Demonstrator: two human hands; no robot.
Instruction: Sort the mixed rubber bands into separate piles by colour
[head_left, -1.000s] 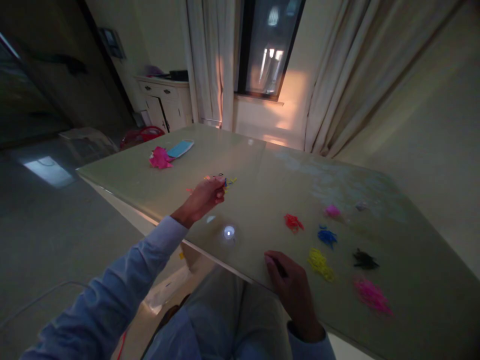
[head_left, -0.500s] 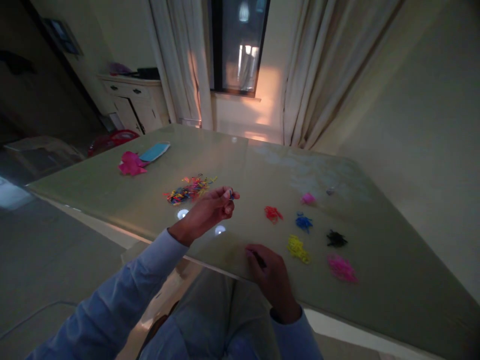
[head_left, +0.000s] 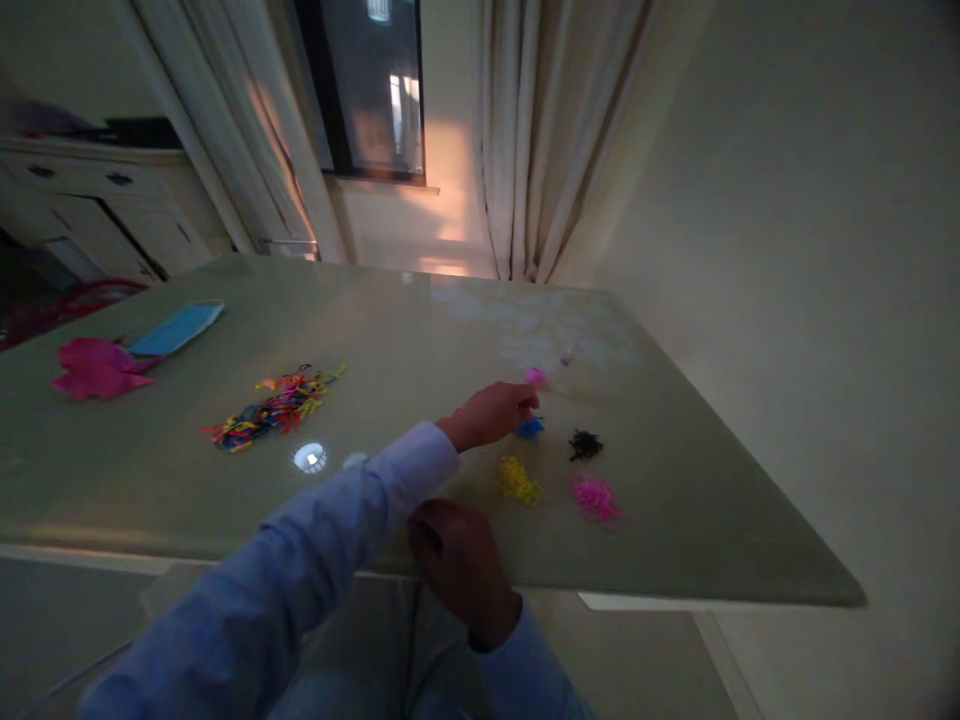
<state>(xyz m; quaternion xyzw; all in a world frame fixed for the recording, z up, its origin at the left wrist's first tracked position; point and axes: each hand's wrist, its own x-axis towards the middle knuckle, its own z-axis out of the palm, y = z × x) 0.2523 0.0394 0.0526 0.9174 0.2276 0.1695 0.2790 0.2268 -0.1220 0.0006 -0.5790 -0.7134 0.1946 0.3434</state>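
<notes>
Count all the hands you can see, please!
2: the left hand is out over the table, by the blue pile; the right hand is curled at the near edge.

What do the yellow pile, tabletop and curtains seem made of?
Yellow pile: possibly rubber or thread, matte; thin curled strands, too blurred to settle.
Tabletop: perhaps glass or lacquer, glossy; it shows bright reflections.
Curtains: probably fabric, dull; they hang in soft folds.

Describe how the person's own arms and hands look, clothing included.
The left sleeve and right sleeve are long and blue; the left is visibly creased. The left hand and right hand are bare, without gloves.
</notes>
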